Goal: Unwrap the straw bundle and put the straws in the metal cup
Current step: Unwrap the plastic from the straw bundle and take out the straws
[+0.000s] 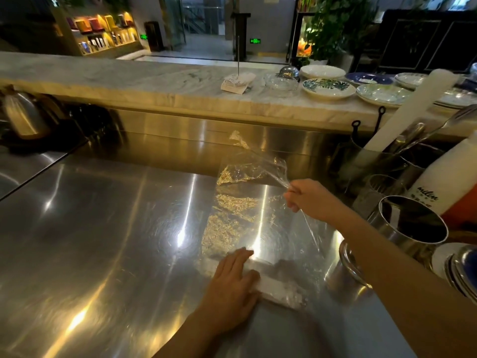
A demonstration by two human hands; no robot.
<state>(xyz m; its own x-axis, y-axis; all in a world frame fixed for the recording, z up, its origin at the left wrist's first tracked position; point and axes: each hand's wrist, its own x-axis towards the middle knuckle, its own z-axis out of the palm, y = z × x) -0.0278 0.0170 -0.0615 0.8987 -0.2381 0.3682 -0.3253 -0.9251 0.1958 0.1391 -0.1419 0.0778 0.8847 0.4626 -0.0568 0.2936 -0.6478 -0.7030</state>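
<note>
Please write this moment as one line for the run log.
left hand: pressing straw bundle on counter | right hand: pulling clear wrap away | metal cup: no straws visible

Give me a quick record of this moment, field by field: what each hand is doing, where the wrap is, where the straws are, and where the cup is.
surface: steel counter
left hand: pressing flat on the straw bundle
right hand: fingers pinching the clear wrap, pulling it up and away
wrap state: mostly unrolled, spread across the counter beyond the bundle
straws: still a white bundle lying on the counter, none in a cup
metal cup: upright at the right, partly hidden by the right forearm
task progress: unwrapping under way
</note>
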